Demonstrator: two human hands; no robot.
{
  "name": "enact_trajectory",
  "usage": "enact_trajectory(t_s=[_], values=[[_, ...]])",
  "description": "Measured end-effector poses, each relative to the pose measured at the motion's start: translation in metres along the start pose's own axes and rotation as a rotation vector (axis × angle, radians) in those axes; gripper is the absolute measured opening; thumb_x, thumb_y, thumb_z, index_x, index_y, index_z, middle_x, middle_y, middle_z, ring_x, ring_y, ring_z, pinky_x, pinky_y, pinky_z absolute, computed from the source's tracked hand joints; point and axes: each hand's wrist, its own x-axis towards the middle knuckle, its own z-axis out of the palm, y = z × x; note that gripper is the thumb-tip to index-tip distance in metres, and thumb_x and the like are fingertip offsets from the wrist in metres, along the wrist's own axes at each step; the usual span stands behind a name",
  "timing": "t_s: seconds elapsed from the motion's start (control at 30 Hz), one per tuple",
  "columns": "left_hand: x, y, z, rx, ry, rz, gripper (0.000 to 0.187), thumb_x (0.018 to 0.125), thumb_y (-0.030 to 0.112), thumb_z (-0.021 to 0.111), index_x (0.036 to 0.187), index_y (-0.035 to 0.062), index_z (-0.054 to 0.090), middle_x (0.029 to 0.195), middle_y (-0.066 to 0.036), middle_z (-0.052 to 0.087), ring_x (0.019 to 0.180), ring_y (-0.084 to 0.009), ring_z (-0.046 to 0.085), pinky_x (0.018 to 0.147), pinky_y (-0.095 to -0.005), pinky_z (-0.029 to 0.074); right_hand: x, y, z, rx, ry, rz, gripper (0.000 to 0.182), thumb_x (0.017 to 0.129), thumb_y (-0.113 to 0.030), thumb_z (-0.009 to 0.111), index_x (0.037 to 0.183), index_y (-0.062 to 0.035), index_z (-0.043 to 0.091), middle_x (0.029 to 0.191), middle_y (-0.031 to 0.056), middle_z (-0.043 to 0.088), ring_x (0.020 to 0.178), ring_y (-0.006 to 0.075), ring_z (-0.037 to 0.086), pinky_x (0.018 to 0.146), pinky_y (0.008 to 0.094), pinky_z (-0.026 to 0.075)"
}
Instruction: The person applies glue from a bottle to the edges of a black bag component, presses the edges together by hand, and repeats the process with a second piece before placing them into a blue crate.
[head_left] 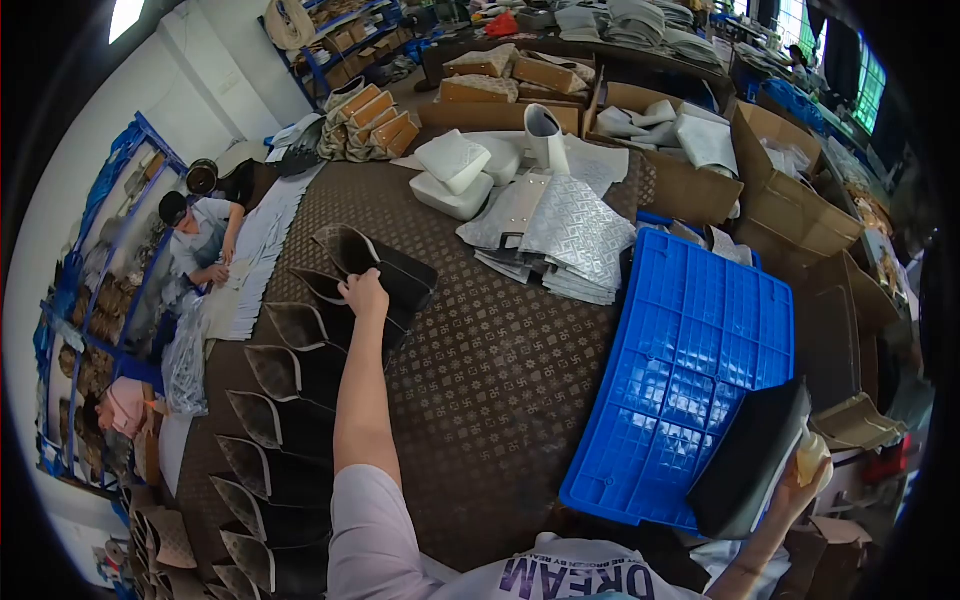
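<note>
My left hand (365, 292) reaches forward with its fingers closed at the rim of a dark open-topped bag body (405, 280), the farthest in a row. Several more dark bag bodies (290, 450) with brown linings run down the table's left side toward me. At the lower right, my right hand (795, 488) is closed on a pale yellow wad (813, 460), whose exact kind I cannot make out. Beside that hand a black bag body (745, 465) leans over the blue plastic crate (690, 340); whether the fingers also touch it is hidden.
Silver patterned panels (570, 235) and white padded pieces (455, 175) lie on the brown patterned table (480, 400). Cardboard boxes (800, 190) line the right side. Tan-bottomed bags (370, 125) stand at the back left. Another person (205, 235) handles pale strips at the left.
</note>
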Motion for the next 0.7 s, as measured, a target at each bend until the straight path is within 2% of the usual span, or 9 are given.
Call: enact_trajectory(t_s=[0.1,0.17,0.2,0.3,0.4,0.47,0.53,0.63,0.7], values=[[-0.009,0.014,0.013,0.016,0.133,0.083,0.051,0.08,0.006,0.058,0.13,0.0079,0.048,0.131,-0.008,0.051,0.125,-0.028,0.04,0.108,-0.0611,0.015,0.016,-0.004,-0.021,0.087,-0.166,0.059,0.053,0.085,-0.032,0.068,0.121,0.0024,0.05,0.117,0.0165,0.057,0.104,0.0284,0.059,0.093,0.0371,0.051],[-0.039,0.046,-0.008,0.027,0.105,0.121,0.053,0.081,0.004,0.056,0.133,0.0055,0.046,0.138,-0.008,0.045,0.133,-0.0264,0.031,0.109,-0.0618,0.012,0.03,0.003,-0.04,0.108,0.002,0.002,0.048,0.086,-0.032,0.067,0.119,-0.0006,0.051,0.117,0.0138,0.058,0.107,0.0282,0.058,0.092,0.0399,0.05],[-0.051,0.064,-0.003,0.082,0.104,0.165,0.053,0.083,0.004,0.055,0.134,0.0056,0.044,0.139,-0.008,0.044,0.133,-0.026,0.031,0.109,-0.0608,0.014,0.03,0.006,-0.042,0.129,0.08,-0.045,0.046,0.086,-0.032,0.067,0.118,-0.0019,0.052,0.115,0.0134,0.059,0.106,0.0282,0.058,0.091,0.0399,0.05],[-0.122,0.136,0.022,-0.311,0.2,0.594,0.034,0.085,0.002,0.051,0.118,0.0042,0.057,0.127,-0.012,0.053,0.124,-0.0304,0.042,0.104,-0.0482,0.031,0.032,0.014,-0.055,0.171,0.231,-0.06,0.047,0.083,-0.035,0.07,0.114,-0.0054,0.052,0.112,0.0117,0.058,0.101,0.0279,0.059,0.084,0.0409,0.052],[-0.244,0.238,0.014,-0.889,-0.035,0.986,0.021,0.084,0.0,0.05,0.102,0.0007,0.061,0.104,-0.017,0.062,0.097,-0.0341,0.059,0.085,-0.039,0.048,0.028,0.01,-0.064,0.212,0.322,0.018,0.047,0.081,-0.035,0.072,0.116,-0.0097,0.052,0.112,0.0087,0.058,0.1,0.0277,0.057,0.081,0.0417,0.052],[-0.334,0.291,0.008,-0.997,-0.405,1.045,0.019,0.089,0.009,0.053,0.103,0.0021,0.063,0.106,-0.017,0.063,0.1,-0.0338,0.06,0.085,-0.0383,0.049,0.028,0.002,-0.079,0.251,0.328,0.047,0.049,0.081,-0.036,0.072,0.117,-0.0117,0.051,0.113,0.0084,0.057,0.103,0.0276,0.056,0.083,0.0411,0.051],[-0.421,0.33,0.013,-0.997,-0.537,1.231,0.026,0.09,0.02,0.056,0.109,0.0039,0.062,0.108,-0.015,0.064,0.1,-0.0337,0.06,0.085,-0.0384,0.049,0.025,-0.009,-0.084,0.271,0.349,0.054,0.05,0.08,-0.036,0.073,0.117,-0.0121,0.051,0.114,0.0081,0.057,0.103,0.0276,0.055,0.084,0.0412,0.051],[-0.525,0.364,0.014,-1.003,-0.68,1.274,0.066,0.086,0.037,0.062,0.14,0.0096,0.035,0.142,-0.023,0.035,0.13,-0.0381,0.036,0.102,-0.046,0.037,0.015,-0.027,-0.102,0.289,0.383,0.018,0.05,0.08,-0.037,0.072,0.117,-0.0115,0.051,0.115,0.0083,0.056,0.104,0.0277,0.055,0.083,0.0413,0.052],[-0.551,0.368,-0.023,-0.676,-0.472,1.498,0.089,0.079,0.047,0.066,0.147,0.0134,0.02,0.15,-0.024,0.013,0.139,-0.0387,0.018,0.107,-0.0558,0.024,0.014,-0.037,-0.128,0.314,0.391,0.008,0.049,0.081,-0.038,0.072,0.116,-0.0108,0.053,0.114,0.0096,0.057,0.102,0.0283,0.056,0.082,0.041,0.053]])
